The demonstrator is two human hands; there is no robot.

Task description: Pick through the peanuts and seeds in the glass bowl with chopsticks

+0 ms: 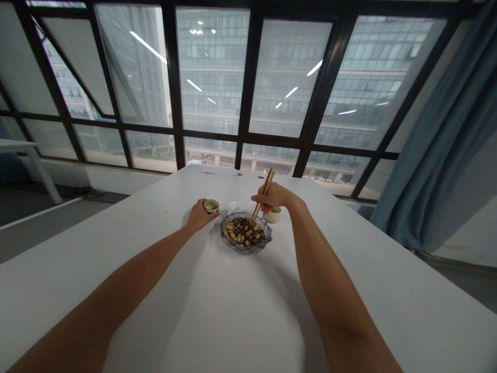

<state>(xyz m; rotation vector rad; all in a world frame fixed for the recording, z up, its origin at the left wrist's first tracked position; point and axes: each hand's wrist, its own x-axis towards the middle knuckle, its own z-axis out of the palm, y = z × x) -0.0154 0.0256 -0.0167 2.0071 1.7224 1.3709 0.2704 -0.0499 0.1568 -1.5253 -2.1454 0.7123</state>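
A glass bowl of mixed light and dark beans or nuts sits on the white table. My right hand is closed round a pair of wooden chopsticks, whose tips reach down into the bowl's far side. My left hand wraps round a small pale cup to the left of the bowl. A second small cup stands just behind the bowl's right side, partly hidden under my right hand. Something small and white lies between the two cups.
Papers lie at the table's far edge. Beyond them a wall of dark-framed windows faces an office building. A blue curtain hangs on the right. Part of another white table stands at the far left.
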